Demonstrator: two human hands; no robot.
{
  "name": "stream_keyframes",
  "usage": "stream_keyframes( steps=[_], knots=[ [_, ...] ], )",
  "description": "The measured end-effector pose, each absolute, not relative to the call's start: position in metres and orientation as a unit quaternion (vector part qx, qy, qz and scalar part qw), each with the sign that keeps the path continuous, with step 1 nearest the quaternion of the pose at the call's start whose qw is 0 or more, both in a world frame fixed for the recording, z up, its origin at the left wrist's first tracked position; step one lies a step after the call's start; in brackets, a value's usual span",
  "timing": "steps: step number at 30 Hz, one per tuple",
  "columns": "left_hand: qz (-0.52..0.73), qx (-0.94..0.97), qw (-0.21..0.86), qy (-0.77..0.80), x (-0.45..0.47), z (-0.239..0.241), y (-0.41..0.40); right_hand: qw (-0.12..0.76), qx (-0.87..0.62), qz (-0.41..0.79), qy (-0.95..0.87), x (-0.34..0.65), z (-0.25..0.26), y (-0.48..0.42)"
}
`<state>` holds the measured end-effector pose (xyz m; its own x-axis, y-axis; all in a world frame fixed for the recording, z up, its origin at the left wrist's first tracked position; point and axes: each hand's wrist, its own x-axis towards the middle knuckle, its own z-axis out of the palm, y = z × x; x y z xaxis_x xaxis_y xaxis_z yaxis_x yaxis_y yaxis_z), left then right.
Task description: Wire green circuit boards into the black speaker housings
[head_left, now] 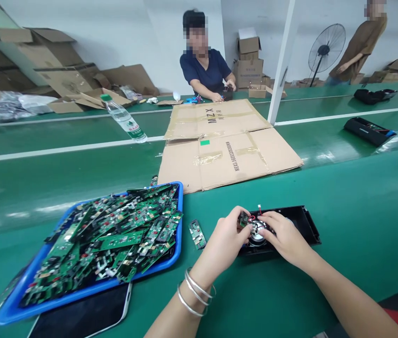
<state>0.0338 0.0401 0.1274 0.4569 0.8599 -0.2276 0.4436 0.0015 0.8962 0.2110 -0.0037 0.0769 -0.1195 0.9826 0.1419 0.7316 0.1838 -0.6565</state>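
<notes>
A black plastic speaker housing (302,225) lies on the green table in front of me, with a round silver speaker driver (257,232) set in it. My left hand (225,241) pinches a small green circuit board (244,218) at the housing's left end. My right hand (283,237) rests on the housing, fingers curled against the driver beside thin red wires (257,212). One loose circuit board (197,233) lies on the table just left of my left hand.
A blue tray (179,206) heaped with several green circuit boards sits at the left, a phone (86,314) under its near edge. Flattened cardboard (220,141) and a water bottle (126,120) lie beyond. A person works across the table; another stands by a fan (325,49).
</notes>
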Motion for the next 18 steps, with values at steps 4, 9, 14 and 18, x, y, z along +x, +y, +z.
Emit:
stream_keyframes(
  steps=[4,9,14,18],
  knots=[
    [0.211,0.687,0.47,0.512,0.037,0.125,0.039,0.378,-0.644,0.27,-0.608,0.217,0.078,-0.003],
    [0.207,0.714,0.387,0.545,0.042,0.12,0.036,0.379,-0.591,0.232,-0.674,0.213,0.081,-0.006],
    [0.196,0.74,0.371,0.526,0.045,0.122,0.033,0.329,-0.544,0.164,-0.754,0.209,0.079,-0.007],
    [0.179,0.751,0.365,0.52,0.045,0.126,0.032,0.316,-0.555,0.126,-0.76,0.21,0.076,-0.006]
  ],
)
